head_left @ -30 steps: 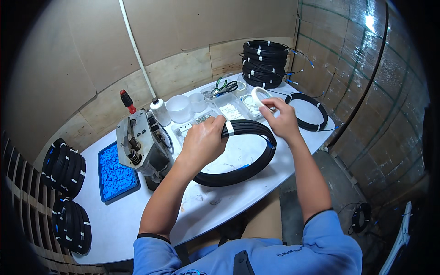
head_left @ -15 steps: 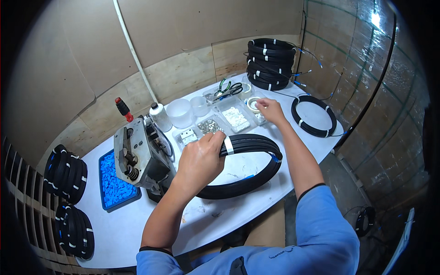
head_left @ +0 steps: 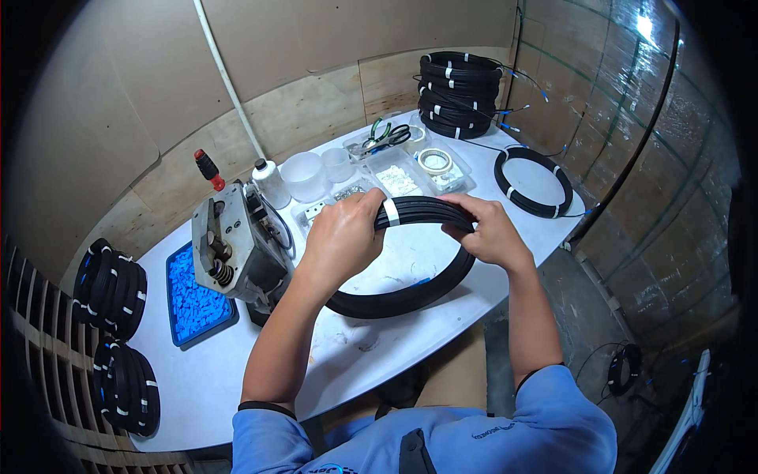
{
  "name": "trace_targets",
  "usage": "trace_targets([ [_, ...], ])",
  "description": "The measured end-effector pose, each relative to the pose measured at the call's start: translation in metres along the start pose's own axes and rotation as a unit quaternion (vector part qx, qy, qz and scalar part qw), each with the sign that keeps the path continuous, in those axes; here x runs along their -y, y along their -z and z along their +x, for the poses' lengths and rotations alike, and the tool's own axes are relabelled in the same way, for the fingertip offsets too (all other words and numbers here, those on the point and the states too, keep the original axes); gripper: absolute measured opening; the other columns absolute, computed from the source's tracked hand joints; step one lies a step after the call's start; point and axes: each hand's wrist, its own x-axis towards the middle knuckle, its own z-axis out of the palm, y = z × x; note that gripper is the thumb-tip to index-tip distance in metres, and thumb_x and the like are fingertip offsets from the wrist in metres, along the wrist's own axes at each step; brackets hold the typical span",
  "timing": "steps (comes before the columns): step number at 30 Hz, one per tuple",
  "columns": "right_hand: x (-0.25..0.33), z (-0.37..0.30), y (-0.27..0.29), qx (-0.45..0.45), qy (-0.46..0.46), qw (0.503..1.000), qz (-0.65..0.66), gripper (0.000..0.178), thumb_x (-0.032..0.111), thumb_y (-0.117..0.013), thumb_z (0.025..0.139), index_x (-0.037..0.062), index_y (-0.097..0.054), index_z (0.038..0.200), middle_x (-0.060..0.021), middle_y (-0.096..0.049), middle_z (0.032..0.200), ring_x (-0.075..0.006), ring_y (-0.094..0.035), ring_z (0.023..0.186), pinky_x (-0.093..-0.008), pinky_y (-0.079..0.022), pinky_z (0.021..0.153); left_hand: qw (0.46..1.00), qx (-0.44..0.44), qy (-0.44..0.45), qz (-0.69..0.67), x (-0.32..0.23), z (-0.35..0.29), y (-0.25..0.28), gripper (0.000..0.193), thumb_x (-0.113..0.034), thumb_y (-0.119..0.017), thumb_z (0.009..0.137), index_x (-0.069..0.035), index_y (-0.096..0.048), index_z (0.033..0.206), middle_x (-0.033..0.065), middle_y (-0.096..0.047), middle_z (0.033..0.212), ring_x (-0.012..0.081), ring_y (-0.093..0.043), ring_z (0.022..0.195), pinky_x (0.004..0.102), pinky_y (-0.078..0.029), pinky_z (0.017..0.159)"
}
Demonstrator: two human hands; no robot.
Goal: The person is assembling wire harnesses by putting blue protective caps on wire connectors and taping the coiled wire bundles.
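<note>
A coil of black cable [head_left: 403, 304] is held tilted over the white table, its lower side near the tabletop. My left hand [head_left: 346, 235] is closed around the coil's upper left part, beside a white tape band [head_left: 392, 212] wrapped on the strands. On the upper right of the coil, my right hand [head_left: 491, 231] grips the cable, thumb and fingers on either side of it. Behind the coil, a roll of pale tape [head_left: 435, 162] rests on a clear tray of small white parts [head_left: 399, 180].
A metal bench machine [head_left: 241, 241] stands left, beside a tray of blue pieces [head_left: 193, 296]. Stacked cable coils [head_left: 459, 95] and a single coil [head_left: 534, 182] lie at the back right. More coils [head_left: 126, 387] sit at the left edge. Pliers and scissors [head_left: 387, 136] lie at the back.
My right hand has left the tape roll and come back to the coil, taking hold of its upper right part. My left hand still holds the coil.
</note>
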Motion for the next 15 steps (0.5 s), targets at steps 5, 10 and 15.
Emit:
trace_targets([
  [5, 0.018, -0.004, -0.005, -0.032, 0.002, 0.999, 0.005, 0.029, -0.002, -0.069, 0.077, 0.002, -0.062, 0.105, -0.0131, -0.069, 0.084, -0.0214, -0.067, 0.073, -0.0327, -0.051, 0.068, 1.0, 0.012, -0.02, -0.013, -0.005, -0.005, 0.006, 0.027, 0.0, -0.059, 0.072, -0.004, -0.058, 0.099, 0.0206, -0.064, 0.084, 0.0412, -0.063, 0.08, 0.0483, -0.049, 0.07],
  [10, 0.009, 0.004, -0.019, -0.038, -0.016, 0.997, 0.058, 0.025, -0.001, -0.069, 0.079, 0.0005, -0.061, 0.103, -0.0102, -0.069, 0.082, -0.0141, -0.064, 0.074, -0.0297, -0.05, 0.068, 0.999, -0.014, -0.039, -0.03, -0.001, -0.006, 0.006, 0.03, -0.006, -0.066, 0.073, -0.004, -0.06, 0.103, 0.0189, -0.064, 0.082, 0.0389, -0.064, 0.078, 0.0458, -0.051, 0.07],
  [15, -0.012, -0.002, -0.019, -0.108, -0.005, 0.985, 0.135, 0.019, -0.003, -0.07, 0.083, -0.0006, -0.063, 0.1, -0.0039, -0.068, 0.084, -0.0092, -0.06, 0.076, -0.0262, -0.049, 0.07, 0.972, -0.138, -0.078, -0.172, 0.023, -0.017, -0.004, 0.057, -0.01, -0.08, 0.069, -0.003, -0.059, 0.121, 0.0135, -0.067, 0.093, 0.0272, -0.068, 0.086, 0.0364, -0.053, 0.079],
])
